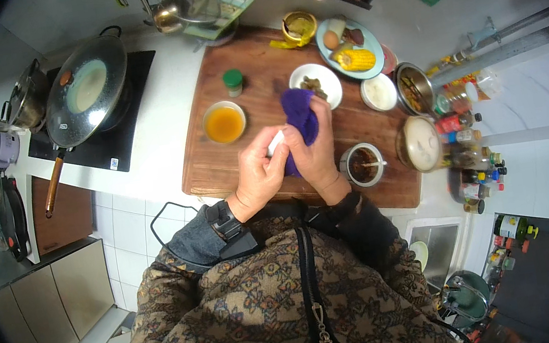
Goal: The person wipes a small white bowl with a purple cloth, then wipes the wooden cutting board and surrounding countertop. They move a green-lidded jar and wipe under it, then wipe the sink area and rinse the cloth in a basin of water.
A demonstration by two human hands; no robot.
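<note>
My left hand point(260, 164) is closed around a small white object point(275, 143), mostly hidden by the fingers, so its kind cannot be made out. Pressed close beside it, my right hand point(316, 158) grips a bunched purple cloth point(300, 110) that hangs out above and below the fingers. Both hands are over a wooden cutting board point(263, 89). Just beyond the cloth is a white plate point(299, 74) with pieces of greenish-brown food. A bowl of orange liquid point(223, 124) stands left of my hands. To the right is a cup of dark sauce point(361, 165) with a spoon in it.
A green-lidded jar point(233, 81) stands on the board. Behind are a blue plate with corn and an egg point(374, 71), and a gold-coloured bowl point(293, 20). A glass-lidded wok point(111, 94) sits on the induction cooktop at left. Several bottles point(457, 122) line the right wall.
</note>
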